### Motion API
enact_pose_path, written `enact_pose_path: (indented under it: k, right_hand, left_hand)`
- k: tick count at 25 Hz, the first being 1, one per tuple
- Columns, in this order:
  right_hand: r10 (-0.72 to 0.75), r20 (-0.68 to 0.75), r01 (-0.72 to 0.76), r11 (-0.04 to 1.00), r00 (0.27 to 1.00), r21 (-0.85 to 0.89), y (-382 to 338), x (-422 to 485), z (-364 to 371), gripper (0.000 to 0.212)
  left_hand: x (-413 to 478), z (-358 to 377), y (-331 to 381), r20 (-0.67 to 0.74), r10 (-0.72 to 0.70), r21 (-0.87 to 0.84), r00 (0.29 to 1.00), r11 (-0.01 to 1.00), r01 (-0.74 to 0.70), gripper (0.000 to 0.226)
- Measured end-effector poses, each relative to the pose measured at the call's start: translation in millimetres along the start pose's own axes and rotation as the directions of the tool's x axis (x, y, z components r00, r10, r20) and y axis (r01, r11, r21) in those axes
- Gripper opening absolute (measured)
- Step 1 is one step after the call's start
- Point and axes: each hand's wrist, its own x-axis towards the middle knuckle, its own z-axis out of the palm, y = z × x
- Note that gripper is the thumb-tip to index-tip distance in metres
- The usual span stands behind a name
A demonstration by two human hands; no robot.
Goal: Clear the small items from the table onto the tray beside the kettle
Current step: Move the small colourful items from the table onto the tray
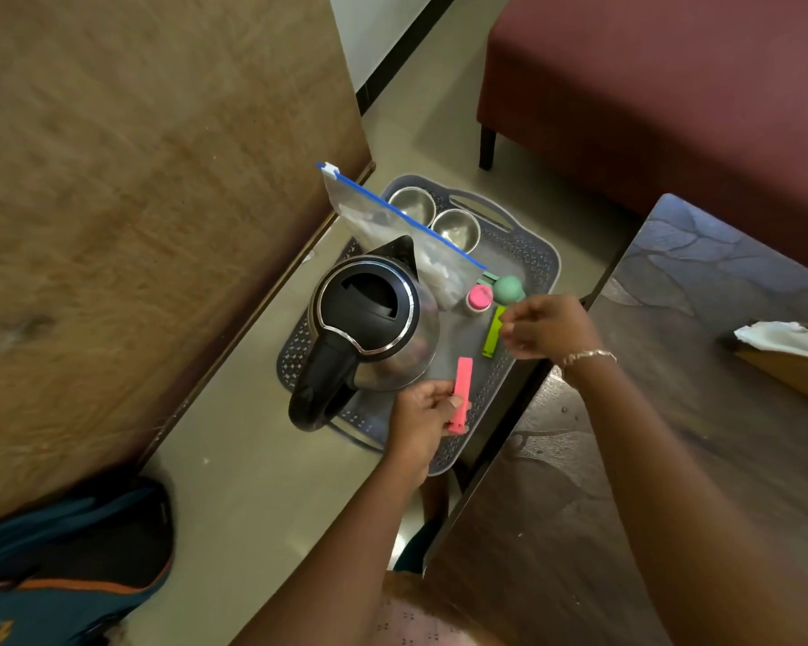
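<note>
— Two hands were over the grey tray [539, 268] on the floor, beside the dark table [672, 459]. The left hand [423, 414] had its fingers closed round a pink clip [461, 394], pinching it near the lower end, with the upper end pointing up towards the kettle [374, 319].

— And the right hand [549, 326]?

— It was loosely curled above the tray's right edge, just beside a green clip [494, 331]. Whether the fingertips touched that clip, I could not tell. A bracelet [586, 355] sat on the wrist.

— Where did the green clip lie?

— On the tray, to the right of the kettle, standing lengthwise just below a small pink-capped jar [479, 298] and a round green thing [507, 289].

— What else was on the tray?

— The kettle took up the left half, handle towards the person. A zip bag [393, 216] with a blue seal leaned behind it, and two steel bowls [432, 219] sat at the far end near the handle slot.

— Anything still on the table?

— Only a wooden holder [794, 361] with white paper in it, at the right edge. A blue backpack [66, 566] lay on the floor by the wooden panel [136, 202].
</note>
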Motion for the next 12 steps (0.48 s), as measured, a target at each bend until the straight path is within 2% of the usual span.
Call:
enact_pose_path:
  k: [2, 4, 7, 12]
  right_hand:
    - [-0.032, 0.102, 0.025, 0.998, 0.994, 0.065, 14, -27, -5, 0.019]
    - [-0.052, 0.057, 0.048, 0.997, 0.997, 0.064, 27, -38, -3, 0.025]
    - [-0.030, -0.009, 0.031, 0.989, 0.999, 0.147, 38, -39, 6, 0.012]
    - [-0.026, -0.110, 0.055, 0.962, 0.994, 0.268, 34, -31, 9, 0.008]
  left_hand:
    - [5, 6, 0, -0.023, 0.040, 0.054, 0.999, 0.998, -0.038, 0.020]
    - [12, 14, 1, -0.053, 0.134, 0.196, 0.990, 0.973, -0.121, 0.018]
    - [22, 25, 11, -0.047, 0.255, 0.383, 0.966, 0.898, -0.218, 0.017]
    - [31, 38, 27, 0.047, 0.347, 0.480, 0.937, 0.814, -0.326, 0.017]
